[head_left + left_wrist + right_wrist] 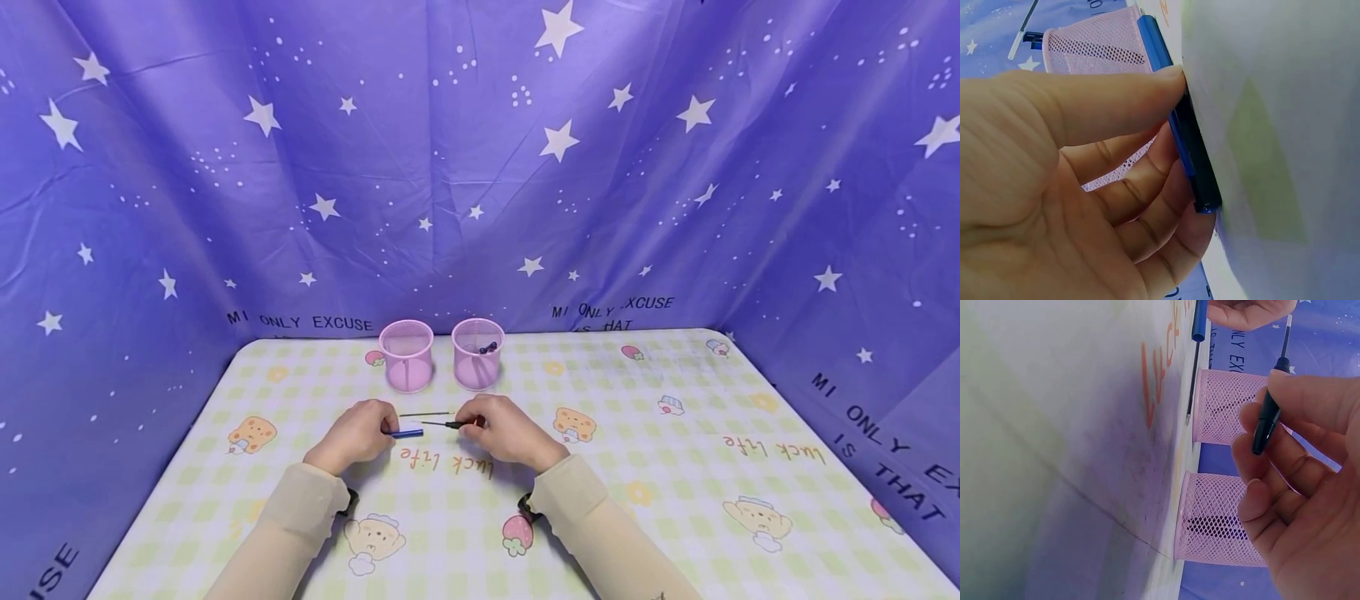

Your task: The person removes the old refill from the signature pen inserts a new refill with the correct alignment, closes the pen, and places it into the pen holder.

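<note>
My left hand [358, 433] pinches a blue pen barrel [1179, 109] between thumb and fingers, low over the tablecloth. Between the thumb and fingers of my right hand [501, 429] is a black tapered pen section [1268, 415]. A thin dark rod [1286, 340] with a white end, like an ink refill, sticks out of it toward the left hand. Another slim refill [426, 414] lies on the cloth just beyond both hands; the right wrist view shows its metal tip.
Two pink mesh cups stand side by side beyond the hands. The left cup [407, 367] looks bare inside, while the right cup [477, 375] holds small dark pieces [489, 348]. A checked, printed cloth [675, 467] covers the table, with a purple starry curtain [480, 167] behind.
</note>
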Action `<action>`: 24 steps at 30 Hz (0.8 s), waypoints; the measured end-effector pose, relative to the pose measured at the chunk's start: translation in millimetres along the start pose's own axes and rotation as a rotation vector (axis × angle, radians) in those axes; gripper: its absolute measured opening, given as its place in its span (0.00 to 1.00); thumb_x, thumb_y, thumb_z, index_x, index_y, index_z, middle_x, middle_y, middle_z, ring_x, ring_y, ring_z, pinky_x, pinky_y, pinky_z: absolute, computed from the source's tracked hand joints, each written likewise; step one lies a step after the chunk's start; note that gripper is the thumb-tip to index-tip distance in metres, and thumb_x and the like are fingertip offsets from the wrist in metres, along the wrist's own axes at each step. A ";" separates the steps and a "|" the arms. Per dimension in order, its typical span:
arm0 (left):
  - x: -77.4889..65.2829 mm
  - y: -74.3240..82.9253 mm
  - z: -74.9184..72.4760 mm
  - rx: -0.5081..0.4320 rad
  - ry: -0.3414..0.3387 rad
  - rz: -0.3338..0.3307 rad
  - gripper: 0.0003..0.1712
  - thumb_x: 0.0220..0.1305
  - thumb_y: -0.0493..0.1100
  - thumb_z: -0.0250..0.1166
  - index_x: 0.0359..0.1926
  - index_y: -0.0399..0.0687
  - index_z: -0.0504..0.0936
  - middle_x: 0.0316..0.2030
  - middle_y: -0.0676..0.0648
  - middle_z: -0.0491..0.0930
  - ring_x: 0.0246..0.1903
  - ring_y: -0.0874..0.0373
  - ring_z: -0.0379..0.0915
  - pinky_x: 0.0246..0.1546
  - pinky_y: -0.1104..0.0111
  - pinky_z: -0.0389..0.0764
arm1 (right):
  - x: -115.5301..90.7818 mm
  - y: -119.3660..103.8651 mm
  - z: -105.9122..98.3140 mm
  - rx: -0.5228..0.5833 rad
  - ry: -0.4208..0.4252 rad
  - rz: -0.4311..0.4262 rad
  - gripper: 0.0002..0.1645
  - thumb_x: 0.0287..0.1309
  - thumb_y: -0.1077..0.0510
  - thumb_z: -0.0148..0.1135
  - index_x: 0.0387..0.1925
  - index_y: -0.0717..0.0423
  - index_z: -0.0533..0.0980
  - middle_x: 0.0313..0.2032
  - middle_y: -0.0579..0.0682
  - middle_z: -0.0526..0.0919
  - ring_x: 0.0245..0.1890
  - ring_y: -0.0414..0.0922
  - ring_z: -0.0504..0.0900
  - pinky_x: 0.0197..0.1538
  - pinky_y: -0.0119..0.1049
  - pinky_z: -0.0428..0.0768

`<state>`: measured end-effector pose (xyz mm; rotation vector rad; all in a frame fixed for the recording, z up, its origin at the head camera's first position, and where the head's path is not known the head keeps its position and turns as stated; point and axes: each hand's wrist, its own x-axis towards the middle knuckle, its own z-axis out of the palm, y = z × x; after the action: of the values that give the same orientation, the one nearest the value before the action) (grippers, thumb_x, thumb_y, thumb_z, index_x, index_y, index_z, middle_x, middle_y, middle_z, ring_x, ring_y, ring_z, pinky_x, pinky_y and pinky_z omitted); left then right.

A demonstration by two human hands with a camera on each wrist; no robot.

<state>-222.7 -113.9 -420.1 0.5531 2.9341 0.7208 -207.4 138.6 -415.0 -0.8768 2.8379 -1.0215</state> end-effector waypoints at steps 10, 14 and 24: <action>-2.0 2.0 0.6 0.031 -0.001 -0.007 0.11 0.49 0.31 0.68 0.21 0.50 0.77 0.21 0.54 0.70 0.25 0.58 0.66 0.30 0.65 0.69 | -0.7 -0.2 0.1 0.004 -0.003 -0.004 0.07 0.59 0.61 0.62 0.38 0.51 0.82 0.32 0.39 0.79 0.31 0.36 0.74 0.37 0.31 0.75; -2.3 2.3 0.6 0.046 -0.011 0.012 0.10 0.50 0.31 0.67 0.21 0.48 0.76 0.21 0.53 0.70 0.24 0.58 0.66 0.29 0.65 0.69 | -0.6 -0.5 -0.1 -0.005 0.000 -0.005 0.06 0.59 0.61 0.62 0.38 0.51 0.82 0.32 0.38 0.79 0.31 0.35 0.74 0.37 0.30 0.75; -0.4 5.2 -0.7 -0.043 0.045 0.038 0.05 0.54 0.32 0.63 0.28 0.45 0.75 0.22 0.52 0.69 0.25 0.58 0.65 0.29 0.65 0.68 | -0.5 -0.5 -0.8 -0.006 0.000 -0.003 0.06 0.59 0.61 0.62 0.38 0.51 0.82 0.33 0.40 0.80 0.31 0.36 0.74 0.37 0.31 0.75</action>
<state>-220.7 -110.0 -417.1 0.5989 2.9484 0.8086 -206.9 138.9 -414.1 -0.8812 2.8423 -1.0143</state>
